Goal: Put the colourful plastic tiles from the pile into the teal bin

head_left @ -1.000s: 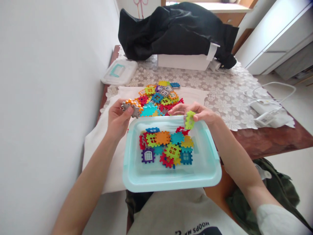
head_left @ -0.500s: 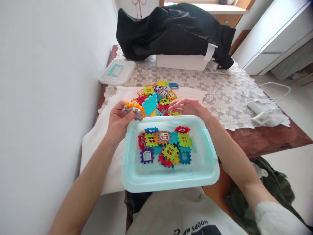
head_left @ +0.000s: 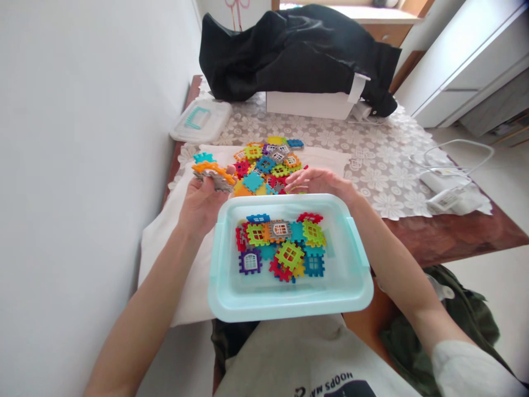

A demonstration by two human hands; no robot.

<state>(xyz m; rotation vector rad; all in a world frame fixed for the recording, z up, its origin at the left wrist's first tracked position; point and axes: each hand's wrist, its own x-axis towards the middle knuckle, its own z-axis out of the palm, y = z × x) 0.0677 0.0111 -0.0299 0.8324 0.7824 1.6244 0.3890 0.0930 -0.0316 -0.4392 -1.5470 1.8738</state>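
Risk 1: left hand (head_left: 202, 198) pinches a small stack of interlocking tiles (head_left: 212, 173) (grey, orange, teal on top) between thumb and fingertips, raised above the white cloth (head_left: 165, 242) at the left; the stack looks loosely fanned, so in my judgement a tile could slide out and drop toward the wall side or off the table edge. Risk 2: the pale blue bin (head_left: 289, 303) sits at the near table edge, partly overhanging toward the lap; a knock from either forearm could tip it and spill the tiles inside. Risk 3: right hand (head_left: 318, 182) hovers palm down w/ fingers spread and loosely extended over the near edge of the loose tile pile (head_left: 268, 165), just beyond the bin's far rim; hand is apart, holding nothing visible, contact w/ the pile cannot be told. Pose: both forearms reach fwd from the near side, flanking the bin; left wrist cocked up, right wrist flat
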